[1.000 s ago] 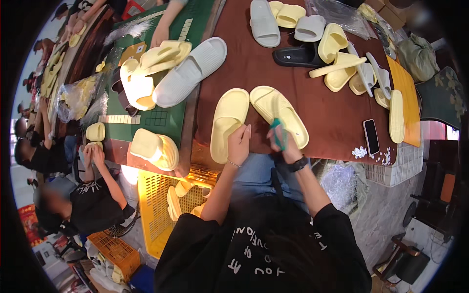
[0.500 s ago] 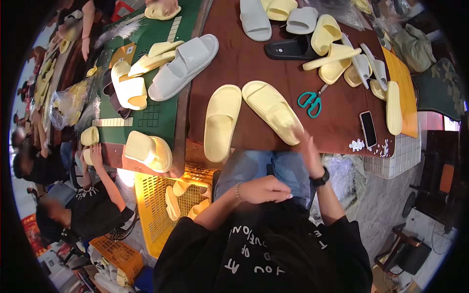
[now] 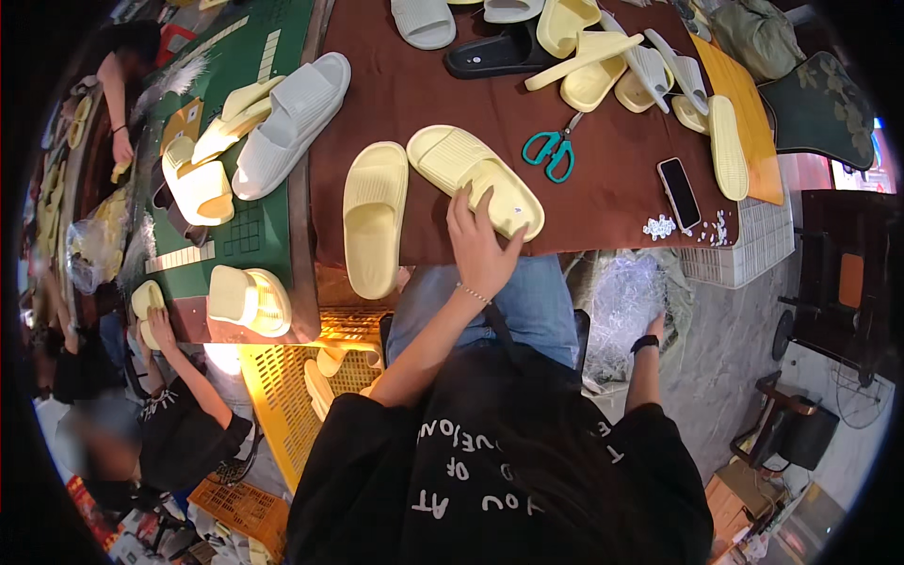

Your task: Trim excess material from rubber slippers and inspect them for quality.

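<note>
Two pale yellow slide slippers lie on the brown cloth in front of me, the left slipper [image 3: 375, 226] and the right slipper [image 3: 490, 184]. My left hand [image 3: 482, 252] grips the right slipper at its near edge, fingers spread over the footbed and thumb by the heel. A small white sticker [image 3: 517, 210] shows on that heel. Down at my right side, my right hand [image 3: 656, 325] is beside a clear plastic bag [image 3: 617, 306]; its fingers are too small and hidden to read. Teal-handled scissors [image 3: 552, 155] rest just beyond the slippers.
A phone [image 3: 680, 193] and small white stickers [image 3: 660, 226] lie at the table's right. Yellow, grey and black slippers [image 3: 499, 54] crowd the far side. At left are a green mat [image 3: 268, 184], a yellow crate [image 3: 268, 386] and a co-worker's hand [image 3: 162, 330] on a slipper.
My left hand has moved from my lap up onto the right slipper. My right hand has left that slipper's heel and dropped down to my right. The view has shifted slightly.
</note>
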The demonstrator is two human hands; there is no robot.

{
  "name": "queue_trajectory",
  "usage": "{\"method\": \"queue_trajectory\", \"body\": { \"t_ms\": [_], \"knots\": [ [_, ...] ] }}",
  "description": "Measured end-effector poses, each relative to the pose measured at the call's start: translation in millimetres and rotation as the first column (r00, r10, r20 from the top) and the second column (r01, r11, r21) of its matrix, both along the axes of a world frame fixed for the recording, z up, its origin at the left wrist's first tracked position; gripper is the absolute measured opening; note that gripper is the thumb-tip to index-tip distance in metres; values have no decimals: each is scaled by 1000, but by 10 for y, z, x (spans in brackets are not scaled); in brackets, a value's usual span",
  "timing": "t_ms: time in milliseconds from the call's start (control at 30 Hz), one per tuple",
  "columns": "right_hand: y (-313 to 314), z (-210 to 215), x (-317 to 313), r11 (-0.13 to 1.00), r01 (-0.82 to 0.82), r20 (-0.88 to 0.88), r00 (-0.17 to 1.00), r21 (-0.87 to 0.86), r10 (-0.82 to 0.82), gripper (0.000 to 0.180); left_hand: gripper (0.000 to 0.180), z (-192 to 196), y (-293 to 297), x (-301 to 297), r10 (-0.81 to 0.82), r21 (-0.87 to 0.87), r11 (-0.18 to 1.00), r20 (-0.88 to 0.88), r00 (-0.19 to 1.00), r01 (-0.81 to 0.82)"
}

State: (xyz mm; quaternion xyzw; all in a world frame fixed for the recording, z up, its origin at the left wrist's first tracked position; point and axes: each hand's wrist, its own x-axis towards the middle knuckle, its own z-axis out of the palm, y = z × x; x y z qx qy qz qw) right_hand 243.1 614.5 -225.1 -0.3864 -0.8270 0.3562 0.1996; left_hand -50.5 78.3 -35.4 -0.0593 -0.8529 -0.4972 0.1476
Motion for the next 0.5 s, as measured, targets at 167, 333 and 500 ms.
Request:
{"method": "queue_trajectory", "body": {
  "t_ms": [167, 333, 500],
  "knots": [
    [-1587, 476, -1346, 914, 87, 215, 959, 396, -184, 56, 98, -94, 15, -45, 15, -348, 938, 75, 997, 12],
    [-3644, 1853, -2595, 728, -616, -174, 715, 301, 677, 28, 98, -253, -255, -12, 29, -199, 980, 27, 999, -23],
    [-4168, 1739, -3070, 476, -837, -97, 468, 272, 878, 29, 97, -234, -425, 14, -73, -100, 991, 109, 991, 84]
  ]
}}
